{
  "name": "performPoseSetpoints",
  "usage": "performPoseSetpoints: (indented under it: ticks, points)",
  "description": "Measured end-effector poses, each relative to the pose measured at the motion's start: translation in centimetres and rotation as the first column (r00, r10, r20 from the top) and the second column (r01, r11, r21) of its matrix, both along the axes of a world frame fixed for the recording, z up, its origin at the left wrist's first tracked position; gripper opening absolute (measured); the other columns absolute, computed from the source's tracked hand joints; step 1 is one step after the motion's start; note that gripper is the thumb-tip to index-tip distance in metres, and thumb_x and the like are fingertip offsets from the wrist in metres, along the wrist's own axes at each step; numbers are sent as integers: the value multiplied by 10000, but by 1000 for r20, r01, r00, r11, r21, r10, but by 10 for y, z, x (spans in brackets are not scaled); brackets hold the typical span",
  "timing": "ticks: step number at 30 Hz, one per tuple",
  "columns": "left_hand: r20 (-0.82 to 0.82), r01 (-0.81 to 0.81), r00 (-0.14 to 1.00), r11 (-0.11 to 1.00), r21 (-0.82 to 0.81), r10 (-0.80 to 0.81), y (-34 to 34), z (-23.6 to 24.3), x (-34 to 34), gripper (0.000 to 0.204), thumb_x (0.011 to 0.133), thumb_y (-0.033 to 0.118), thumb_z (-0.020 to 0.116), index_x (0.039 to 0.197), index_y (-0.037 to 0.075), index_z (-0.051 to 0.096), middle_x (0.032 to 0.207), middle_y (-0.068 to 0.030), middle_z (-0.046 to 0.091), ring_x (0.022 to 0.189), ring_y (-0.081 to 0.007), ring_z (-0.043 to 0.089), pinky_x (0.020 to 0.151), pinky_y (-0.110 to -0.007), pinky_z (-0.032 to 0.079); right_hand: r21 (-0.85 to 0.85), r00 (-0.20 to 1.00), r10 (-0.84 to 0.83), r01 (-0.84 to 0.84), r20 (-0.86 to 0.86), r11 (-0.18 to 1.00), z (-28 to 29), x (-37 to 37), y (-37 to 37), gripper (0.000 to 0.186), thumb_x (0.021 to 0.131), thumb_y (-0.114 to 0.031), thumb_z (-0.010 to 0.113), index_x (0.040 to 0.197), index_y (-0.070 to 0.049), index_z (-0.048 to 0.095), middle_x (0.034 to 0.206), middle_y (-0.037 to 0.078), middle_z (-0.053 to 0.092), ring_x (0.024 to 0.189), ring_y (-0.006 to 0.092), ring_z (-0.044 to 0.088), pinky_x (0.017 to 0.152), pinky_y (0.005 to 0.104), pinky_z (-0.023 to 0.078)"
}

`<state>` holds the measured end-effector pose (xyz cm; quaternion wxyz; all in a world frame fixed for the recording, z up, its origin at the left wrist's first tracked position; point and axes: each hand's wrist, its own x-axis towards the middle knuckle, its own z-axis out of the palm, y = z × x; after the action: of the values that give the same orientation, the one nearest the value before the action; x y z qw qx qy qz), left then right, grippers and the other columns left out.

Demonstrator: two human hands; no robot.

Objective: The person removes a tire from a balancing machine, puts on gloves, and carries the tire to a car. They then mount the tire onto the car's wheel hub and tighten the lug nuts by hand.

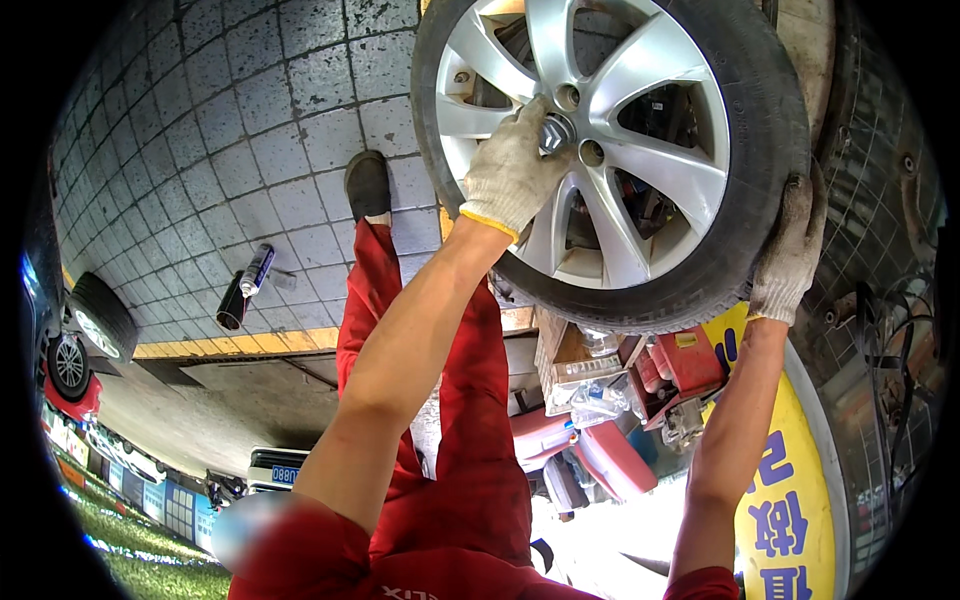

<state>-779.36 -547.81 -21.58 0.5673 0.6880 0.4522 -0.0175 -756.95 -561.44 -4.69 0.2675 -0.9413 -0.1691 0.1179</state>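
A car wheel with a silver alloy rim (665, 60) and a black tyre (765, 110) stands before me at the upper right, its outer face toward me. My left hand (515, 170), in a whitish knitted glove with a yellow cuff, lies at the hub beside the centre cap (553, 134). Its fingers are bent against the rim near a bolt hole. On the tyre's right side, my right hand (792, 245) grips the outer edge in a greyer, dirtier glove. Part of its fingers is hidden behind the tyre.
A spray can (257, 270) and a dark cylinder (232, 304) are on the tiled floor to the left. Another wheel (100, 318) is farther left. Below the tyre are a red case (690, 362) and a yellow sign (800, 480). Dark cables (895, 345) hang at right.
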Motion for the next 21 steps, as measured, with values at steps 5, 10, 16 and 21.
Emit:
performPoseSetpoints:
  ticks: [5, 10, 16, 21]
  points:
    - [-17, 61, 998, 998, 7, -61, 2, 6, 3, 594, 895, 323, 818, 1423, 97, 663, 1201, -211, 757, 1094, -406, 736, 959, -476, 584, -18, 1000, -3, 3, -5, 1000, 1, -2, 0, 707, 1081, -462, 600, 1582, 29, 505, 1595, 227, 532, 1459, 316, 506, 1239, 396, 351]
    - [-19, 78, 997, 995, 58, -77, -2, 1, 4, 580, 906, 329, 804, 1419, 101, 662, 1179, -203, 760, 1084, -418, 733, 931, -494, 585, -65, 999, 35, -33, 37, 997, 1, 0, -1, 705, 1081, -467, 593, 1582, 21, 507, 1590, 229, 539, 1450, 309, 515, 1235, 391, 355]
    - [-57, 27, 998, 997, 76, -23, -12, -2, 6, 557, 937, 322, 771, 1429, 88, 652, 1206, -210, 754, 1115, -419, 726, 935, -499, 579, -47, 1000, 0, 1, 17, 999, 0, -4, 2, 700, 1080, -461, 596, 1580, 22, 509, 1589, 215, 548, 1446, 295, 517, 1235, 384, 353]
    - [23, 8, 1000, 998, 64, -9, -7, -14, -1, 441, 1016, 263, 691, 1419, 84, 675, 1258, -203, 746, 1137, -410, 722, 953, -487, 576, -61, 999, -2, 4, 40, 998, 1, -2, 1, 696, 1080, -451, 601, 1579, 25, 509, 1583, 211, 556, 1442, 291, 521, 1239, 381, 344]
